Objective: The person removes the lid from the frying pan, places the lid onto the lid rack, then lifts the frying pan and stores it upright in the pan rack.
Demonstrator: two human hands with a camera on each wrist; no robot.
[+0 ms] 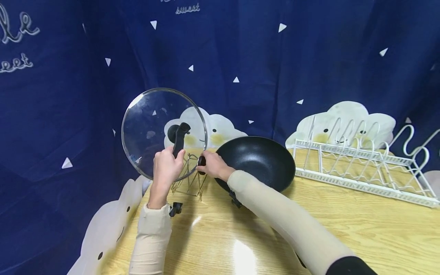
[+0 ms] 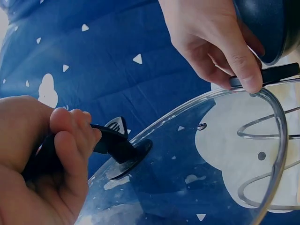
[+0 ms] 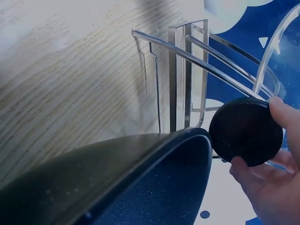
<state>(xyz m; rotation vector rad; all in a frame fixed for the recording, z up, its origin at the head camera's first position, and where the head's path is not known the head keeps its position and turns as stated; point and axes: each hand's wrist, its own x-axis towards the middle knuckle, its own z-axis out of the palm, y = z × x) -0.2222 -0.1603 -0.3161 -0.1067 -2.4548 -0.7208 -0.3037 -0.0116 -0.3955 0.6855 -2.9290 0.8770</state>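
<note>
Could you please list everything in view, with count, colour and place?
lid: one, clear glass with black handle, held upright at the table's left end
small rack: one, silvery wire, under the lid
wok: one, black, mid table
black disc: one, by the lid's rim
white rack: one, right of the wok
table: one, light wood
backdrop: one, navy with white clouds
left hand: grips the lid's handle
right hand: fingers hold the disc
</note>
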